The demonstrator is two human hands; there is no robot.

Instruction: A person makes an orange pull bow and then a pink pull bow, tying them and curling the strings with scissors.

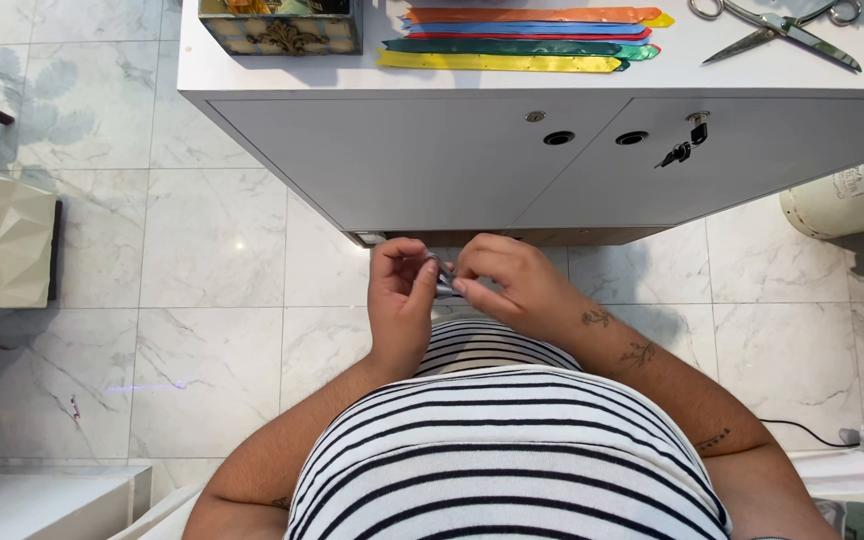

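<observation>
Floor (pixel 212 240): polished marble-look tile, white with grey veining, glossy, faint reflections. Cabinet (pixel 432 160): smooth white laminate, matt to satin; round metal locks, a metal key (pixel 694 130) hanging in one. Scissors (pixel 777 28) on top: bright steel, shiny. Strips (pixel 522 38) beside them: smooth, slightly glossy, plastic or foil-like, in orange, blue, green, yellow. Box (pixel 282 25): ornate, with gilt-looking metal trim. Shirt (pixel 512 450): soft knit cloth, matt, black and white stripes. Small item (pixel 444 283) between left hand (pixel 400 300) and right hand (pixel 512 285): greyish, a little sheen; material unclear.
</observation>
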